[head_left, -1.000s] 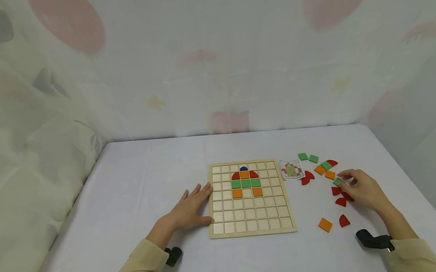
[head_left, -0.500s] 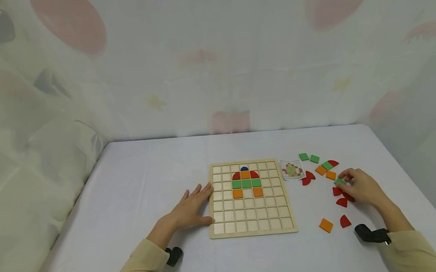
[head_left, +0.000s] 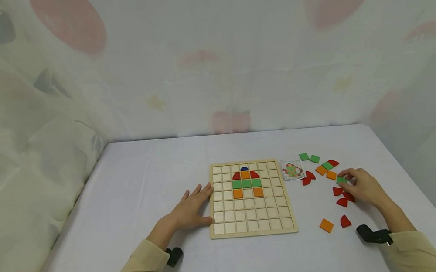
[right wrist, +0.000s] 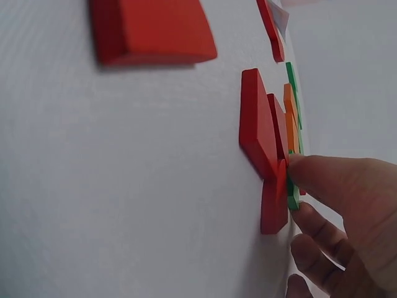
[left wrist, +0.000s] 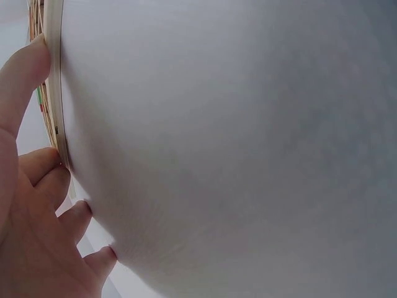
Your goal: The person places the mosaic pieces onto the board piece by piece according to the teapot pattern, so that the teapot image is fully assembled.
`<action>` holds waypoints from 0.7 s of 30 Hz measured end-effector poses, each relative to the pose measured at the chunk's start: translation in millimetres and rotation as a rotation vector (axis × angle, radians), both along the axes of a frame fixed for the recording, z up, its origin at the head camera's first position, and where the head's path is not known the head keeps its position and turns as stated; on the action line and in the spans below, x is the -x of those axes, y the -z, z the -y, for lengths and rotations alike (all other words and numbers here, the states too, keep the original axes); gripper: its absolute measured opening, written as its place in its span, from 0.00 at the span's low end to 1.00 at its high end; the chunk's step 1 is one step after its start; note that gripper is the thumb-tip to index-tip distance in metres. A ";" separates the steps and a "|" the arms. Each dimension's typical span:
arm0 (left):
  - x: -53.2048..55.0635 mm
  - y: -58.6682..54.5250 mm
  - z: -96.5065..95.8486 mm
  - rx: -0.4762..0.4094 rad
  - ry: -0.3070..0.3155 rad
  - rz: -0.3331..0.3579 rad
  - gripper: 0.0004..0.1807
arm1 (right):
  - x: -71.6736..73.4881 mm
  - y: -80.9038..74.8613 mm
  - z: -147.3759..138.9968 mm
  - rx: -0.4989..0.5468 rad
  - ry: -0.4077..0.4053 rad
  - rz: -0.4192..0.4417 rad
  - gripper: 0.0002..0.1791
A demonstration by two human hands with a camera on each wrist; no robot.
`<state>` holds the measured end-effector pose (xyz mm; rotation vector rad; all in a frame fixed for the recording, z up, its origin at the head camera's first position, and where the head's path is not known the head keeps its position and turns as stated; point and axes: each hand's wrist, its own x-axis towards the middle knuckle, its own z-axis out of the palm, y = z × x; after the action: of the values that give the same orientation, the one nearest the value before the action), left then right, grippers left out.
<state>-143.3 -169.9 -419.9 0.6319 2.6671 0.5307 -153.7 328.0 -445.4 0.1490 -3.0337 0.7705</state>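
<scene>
My left hand [head_left: 189,210] lies with fingers spread at the left edge of a wooden grid board [head_left: 252,233], its fingertips and thumb touching the frame. In the left wrist view the thumb presses the board's rim [left wrist: 54,93]. On the board, a blue half-round piece [head_left: 244,168], orange and green squares and red quarter-rounds form a pattern. Over at the right, my right hand [head_left: 365,187] pinches a green square tile [head_left: 341,179] between thumb and finger. The right wrist view shows this green tile [right wrist: 293,200] just beyond several red quarter-round pieces [right wrist: 257,130].
A small printed pattern card [head_left: 292,170] lies against the board's right side, two red pieces [head_left: 308,178] beside it. More green, orange and red tiles trail along the table's right. An orange square [head_left: 326,225] and a red quarter-round [head_left: 345,221] lie nearer the front.
The green tile in the right hand's fingers has shifted slightly and turned a little. The left hand stays at the board's edge, and the board's pieces are unchanged.
</scene>
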 end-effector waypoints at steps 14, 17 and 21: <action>-0.2 -0.2 0.3 -0.002 0.003 0.000 0.50 | 0.5 4.4 -0.8 0.008 0.026 0.020 0.16; 0.1 0.4 0.2 0.001 0.001 -0.002 0.50 | 0.3 5.9 0.2 0.000 0.044 0.017 0.17; 0.7 1.6 0.4 0.007 0.002 -0.002 0.50 | -0.7 5.7 1.4 -0.002 0.054 0.012 0.17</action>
<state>-144.0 -170.3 -421.4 0.6331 2.6693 0.5207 -153.0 326.6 -451.0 0.0628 -3.0360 0.7673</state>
